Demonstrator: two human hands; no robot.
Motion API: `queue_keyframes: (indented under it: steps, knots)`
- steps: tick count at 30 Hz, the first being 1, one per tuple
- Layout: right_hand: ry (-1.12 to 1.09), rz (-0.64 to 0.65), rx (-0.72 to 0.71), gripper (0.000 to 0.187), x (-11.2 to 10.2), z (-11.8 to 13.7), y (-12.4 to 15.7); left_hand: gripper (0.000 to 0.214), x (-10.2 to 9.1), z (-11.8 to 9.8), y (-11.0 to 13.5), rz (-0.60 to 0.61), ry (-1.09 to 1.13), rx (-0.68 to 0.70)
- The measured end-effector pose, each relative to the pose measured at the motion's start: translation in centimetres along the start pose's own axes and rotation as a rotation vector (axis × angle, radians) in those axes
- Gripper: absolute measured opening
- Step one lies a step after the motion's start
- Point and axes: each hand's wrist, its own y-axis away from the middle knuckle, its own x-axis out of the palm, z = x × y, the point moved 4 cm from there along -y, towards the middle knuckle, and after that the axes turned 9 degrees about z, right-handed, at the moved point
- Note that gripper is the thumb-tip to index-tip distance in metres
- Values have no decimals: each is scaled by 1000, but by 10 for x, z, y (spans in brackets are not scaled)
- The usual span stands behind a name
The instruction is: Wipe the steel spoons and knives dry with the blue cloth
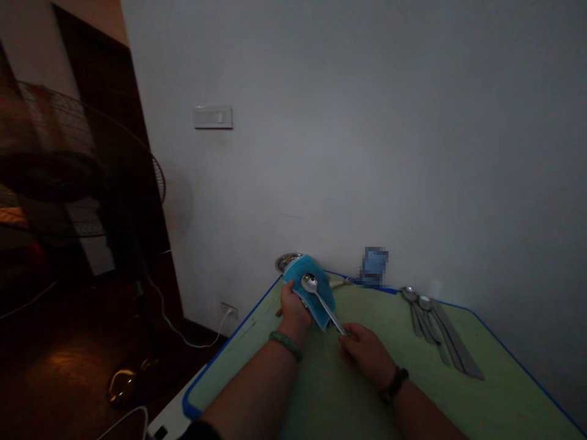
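Observation:
A blue cloth (300,267) lies spread over my left hand (293,308), which is closed around its lower left part. On the cloth rests the bowl of a metal spoon (324,305), its shiny hollow side facing up. My right hand (364,351) pinches the end of the spoon's handle between thumb and fingers. Just behind the cloth stands a round metal bowl (282,263), partly covered from view. A fork (342,282) lies on the table to the right of the cloth, its handle partly hidden.
The light green table (389,318) has a blue edge and stands against a grey wall. Several spoons (424,315) and knives (456,342) lie at the right. A blurred-out upright object (375,267) stands at the back edge. A fan (82,165) is at the left.

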Motion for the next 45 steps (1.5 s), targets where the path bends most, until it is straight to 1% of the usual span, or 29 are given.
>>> queue_keyframes:
  steps: [3, 10, 13, 18, 23, 26, 34, 40, 45]
  knots:
    - [12, -7, 8, 21, 0, -3, -1, 39, 0, -2, 1, -56, -80, 30]
    - [27, -12, -3, 24, -1, -2, -1, 41, 3, 1, 6, -52, -131, -8]
    - [14, -15, -1, 25, -1, -2, -2, 44, 3, 2, 6, -28, -149, -24]
    - [18, -18, 1, 25, -1, -4, -3, 47, 3, 4, 4, 45, -91, -31]
    - [31, -17, 8, 26, 0, -4, -2, 49, 2, 6, 5, 36, -93, -56]
    - [48, -23, 6, 25, -1, -4, -3, 49, 3, 6, 7, 19, -132, -57]
    - [21, -15, -12, 26, 0, -4, -4, 47, 3, 8, 8, 25, -229, -60]
    - [22, -32, -10, 24, 0, -4, -3, 40, 1, 11, 7, 64, -260, -107]
    - [25, -41, -22, 24, 0, -3, -4, 46, 2, 13, 7, 119, -258, -128]
